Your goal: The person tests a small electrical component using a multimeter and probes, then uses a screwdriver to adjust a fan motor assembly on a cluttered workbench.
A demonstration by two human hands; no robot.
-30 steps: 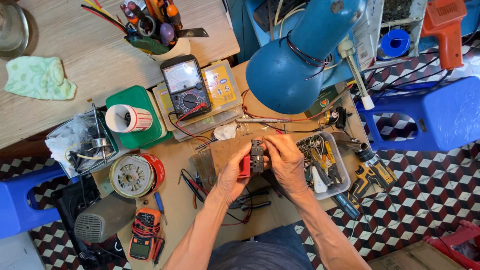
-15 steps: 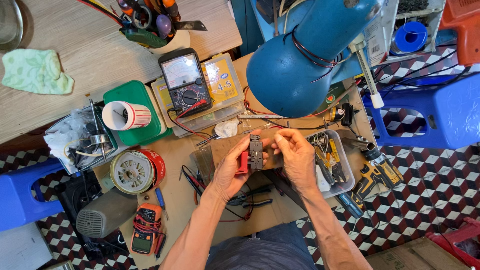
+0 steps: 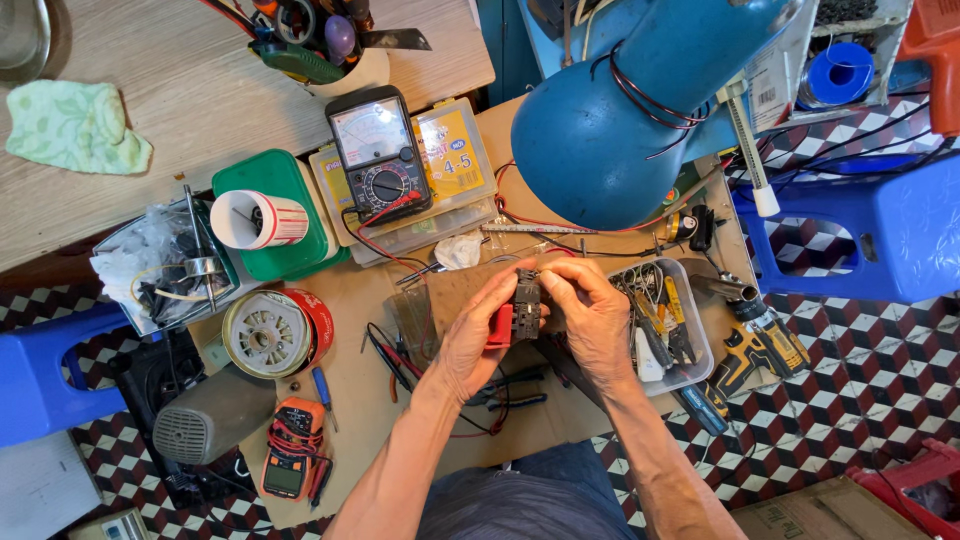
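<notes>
A small black and red switch block (image 3: pixel 516 312) sits between both hands just above the table (image 3: pixel 370 400), near the person's lap. The left hand (image 3: pixel 470 335) cups it from the red side, fingers curled around it; the right hand (image 3: pixel 590 320) pinches its top edge with thumb and fingertips. It looks light, rigid and hard-edged, best gripped by its flat sides. Beyond lie a clear parts tray (image 3: pixel 690 370), an analog multimeter (image 3: pixel 378 155) and a blue lamp (image 3: pixel 630 110).
</notes>
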